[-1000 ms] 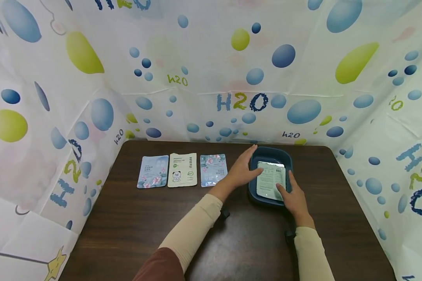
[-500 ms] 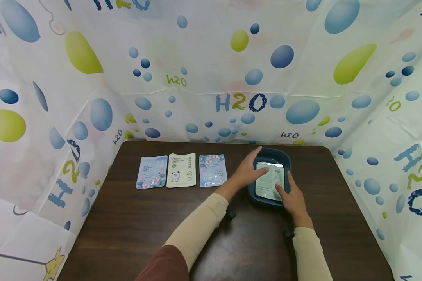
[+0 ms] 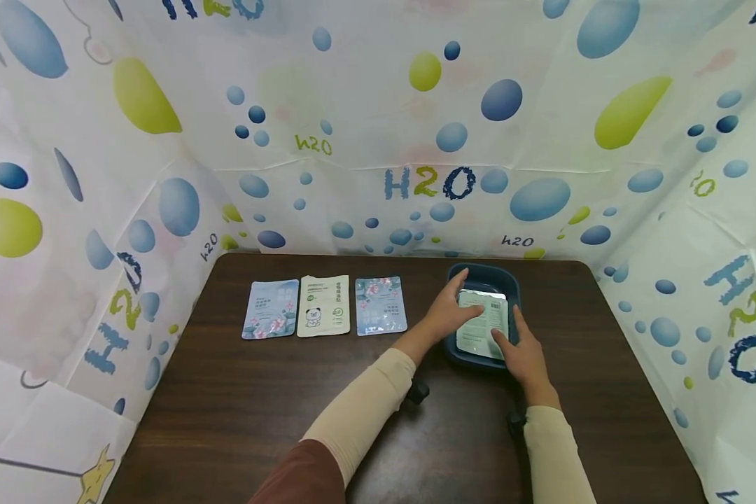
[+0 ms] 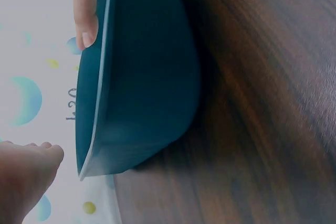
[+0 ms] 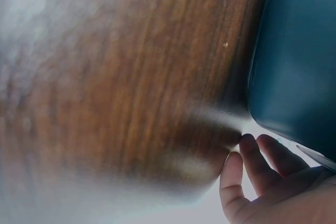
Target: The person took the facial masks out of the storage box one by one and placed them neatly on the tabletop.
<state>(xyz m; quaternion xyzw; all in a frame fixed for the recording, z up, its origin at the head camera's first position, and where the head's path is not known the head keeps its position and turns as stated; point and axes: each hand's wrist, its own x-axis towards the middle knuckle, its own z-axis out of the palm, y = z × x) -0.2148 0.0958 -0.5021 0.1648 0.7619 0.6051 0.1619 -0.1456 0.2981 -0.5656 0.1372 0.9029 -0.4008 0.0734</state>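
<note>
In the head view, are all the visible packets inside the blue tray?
No, three packets lie in a row on the table, outside the blue tray.

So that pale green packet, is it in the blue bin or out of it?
In: the head view shows the blue bin surrounding the pale green packet. Whether it touches the bottom, I cannot tell.

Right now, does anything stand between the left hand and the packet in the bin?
Nothing visible: the bin is open on top, and the left hand has its thumb over the packet. The other packets lie off to the left.
</note>
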